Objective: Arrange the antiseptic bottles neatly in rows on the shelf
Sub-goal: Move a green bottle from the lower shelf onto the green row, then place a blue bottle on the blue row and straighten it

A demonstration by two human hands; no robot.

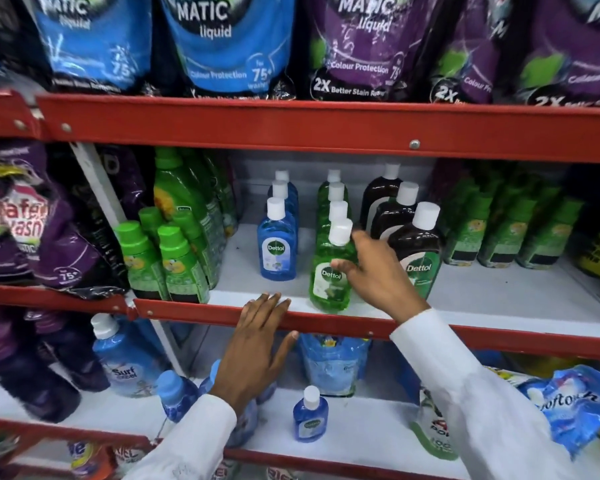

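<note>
Three rows of white-capped antiseptic bottles stand on the middle shelf [250, 271]: a blue row led by a blue bottle [277, 249], a green row, and a dark brown row fronted by a brown bottle [421, 251]. My right hand [374, 275] grips the front green bottle [329, 285], which leans slightly near the shelf's front edge. My left hand [257, 344] rests flat, fingers spread, on the red shelf lip [194, 311]. One small blue antiseptic bottle [309, 419] stands alone on the shelf below.
Green-capped bottles [177, 261] crowd the left of the middle shelf, more green bottles [506, 233] the right. Detergent pouches [229, 43] fill the top shelf. Below are a Surf bottle [122, 358], blue refill pouches [329, 365] and purple packs [18, 355].
</note>
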